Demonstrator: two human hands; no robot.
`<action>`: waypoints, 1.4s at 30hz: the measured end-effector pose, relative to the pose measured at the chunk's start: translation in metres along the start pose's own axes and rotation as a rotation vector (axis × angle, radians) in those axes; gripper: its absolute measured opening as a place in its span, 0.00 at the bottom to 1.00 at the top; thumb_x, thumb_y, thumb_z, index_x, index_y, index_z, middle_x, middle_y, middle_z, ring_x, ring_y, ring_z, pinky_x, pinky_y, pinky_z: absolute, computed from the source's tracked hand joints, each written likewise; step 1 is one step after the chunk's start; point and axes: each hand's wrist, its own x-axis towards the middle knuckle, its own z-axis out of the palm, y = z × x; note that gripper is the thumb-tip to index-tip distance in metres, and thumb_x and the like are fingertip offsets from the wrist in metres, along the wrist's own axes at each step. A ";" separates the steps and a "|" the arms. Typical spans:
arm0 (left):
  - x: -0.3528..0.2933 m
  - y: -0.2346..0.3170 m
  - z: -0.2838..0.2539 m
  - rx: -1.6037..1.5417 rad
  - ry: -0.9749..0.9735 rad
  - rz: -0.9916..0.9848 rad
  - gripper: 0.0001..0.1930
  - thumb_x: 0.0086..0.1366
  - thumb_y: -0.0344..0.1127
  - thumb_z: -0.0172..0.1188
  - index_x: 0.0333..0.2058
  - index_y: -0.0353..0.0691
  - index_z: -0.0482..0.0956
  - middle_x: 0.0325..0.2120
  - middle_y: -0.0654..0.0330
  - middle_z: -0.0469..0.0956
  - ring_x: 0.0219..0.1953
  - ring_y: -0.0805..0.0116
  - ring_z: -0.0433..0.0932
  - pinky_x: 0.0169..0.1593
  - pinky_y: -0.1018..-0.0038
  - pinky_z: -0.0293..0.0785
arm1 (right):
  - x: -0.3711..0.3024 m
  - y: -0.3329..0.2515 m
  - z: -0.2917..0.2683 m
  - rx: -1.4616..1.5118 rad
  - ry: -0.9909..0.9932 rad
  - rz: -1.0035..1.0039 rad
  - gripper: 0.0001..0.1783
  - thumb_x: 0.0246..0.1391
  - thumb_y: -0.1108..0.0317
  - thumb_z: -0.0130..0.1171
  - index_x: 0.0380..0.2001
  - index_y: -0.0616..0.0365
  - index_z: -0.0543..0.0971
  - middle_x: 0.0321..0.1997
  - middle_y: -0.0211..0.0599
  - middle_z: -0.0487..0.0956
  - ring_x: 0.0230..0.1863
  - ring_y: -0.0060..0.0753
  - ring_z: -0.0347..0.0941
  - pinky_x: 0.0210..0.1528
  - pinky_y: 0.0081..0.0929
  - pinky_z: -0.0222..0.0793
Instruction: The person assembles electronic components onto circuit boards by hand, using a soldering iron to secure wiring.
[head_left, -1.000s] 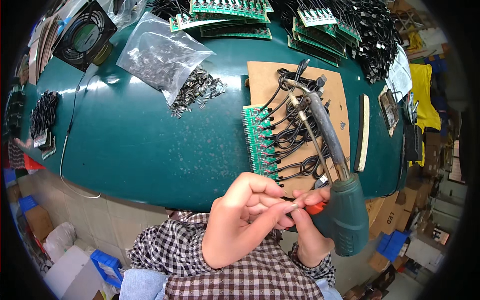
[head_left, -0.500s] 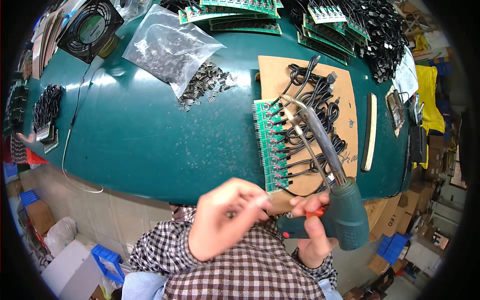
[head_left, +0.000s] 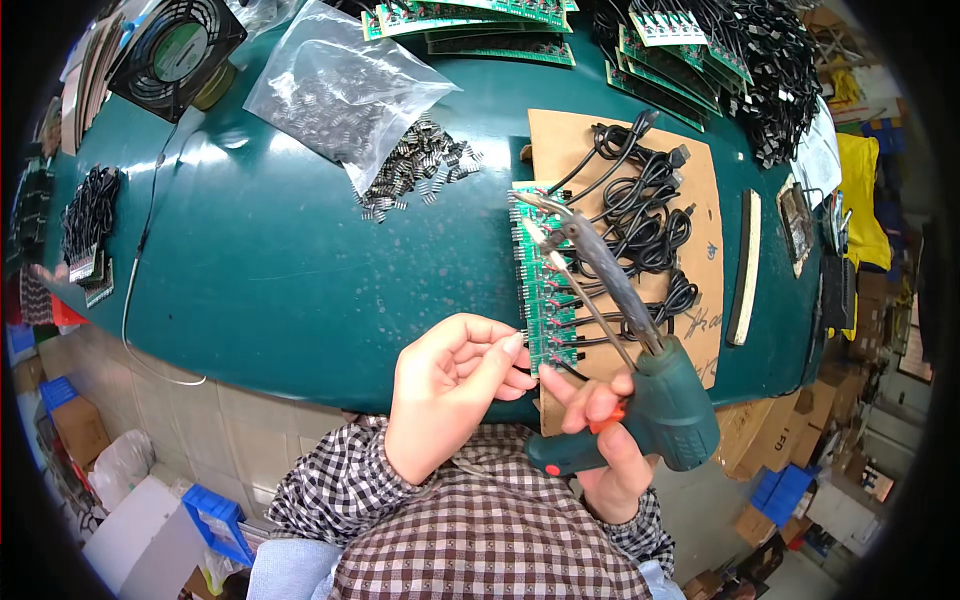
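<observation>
My right hand (head_left: 600, 430) grips a dark green soldering gun (head_left: 683, 410), fingers wrapped round its handle at the red trigger. The gun's metal tip hangs over the far end of a green circuit board strip (head_left: 545, 300). Whether the tip touches the board cannot be made out. Black cables (head_left: 640, 220) run rightward from the strip in coiled bundles on a cardboard sheet (head_left: 705, 290). My left hand (head_left: 450, 390) is closed in a pinch at the strip's near left edge. What sits between those fingertips is too small to tell.
A clear plastic bag (head_left: 340, 90) lies beside a heap of small pin connectors (head_left: 425, 165). Stacked circuit boards (head_left: 500, 45) and black cables line the far edge. A fan (head_left: 175, 55) stands far left; a pale strip (head_left: 744, 268) lies right of the cardboard.
My left hand has moved up and right to the board strip's edge, its fingers now pinched. The soldering gun has shifted left, its tip now over the board's far end.
</observation>
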 end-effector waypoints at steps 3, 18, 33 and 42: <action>0.003 -0.002 0.001 0.036 0.011 -0.005 0.06 0.60 0.28 0.52 0.33 0.31 0.71 0.26 0.58 0.75 0.27 0.75 0.76 0.31 0.82 0.74 | -0.010 -0.008 0.002 -0.060 0.083 0.026 0.21 0.46 0.65 0.55 0.42 0.57 0.62 0.32 0.30 0.68 0.31 0.29 0.68 0.54 0.52 0.60; 0.008 -0.001 0.005 0.097 0.043 0.047 0.04 0.58 0.25 0.52 0.30 0.29 0.70 0.23 0.55 0.76 0.23 0.73 0.76 0.26 0.81 0.75 | -0.071 -0.024 -0.013 -0.649 0.326 0.006 0.33 0.46 0.43 0.53 0.36 0.67 0.65 0.33 0.46 0.67 0.37 0.36 0.69 0.36 0.33 0.75; 0.009 -0.003 0.005 0.072 0.030 0.057 0.05 0.58 0.26 0.54 0.29 0.30 0.71 0.22 0.60 0.75 0.23 0.80 0.73 0.28 0.86 0.71 | -0.080 -0.028 -0.010 -0.676 0.349 0.171 0.32 0.44 0.43 0.55 0.31 0.68 0.66 0.31 0.47 0.69 0.33 0.36 0.70 0.38 0.34 0.73; 0.009 -0.003 0.005 0.067 0.033 0.052 0.05 0.57 0.26 0.55 0.29 0.30 0.71 0.23 0.60 0.75 0.23 0.80 0.74 0.27 0.86 0.72 | -0.076 -0.024 -0.014 -0.656 0.285 0.153 0.30 0.45 0.45 0.54 0.27 0.67 0.67 0.27 0.44 0.69 0.31 0.34 0.69 0.36 0.34 0.73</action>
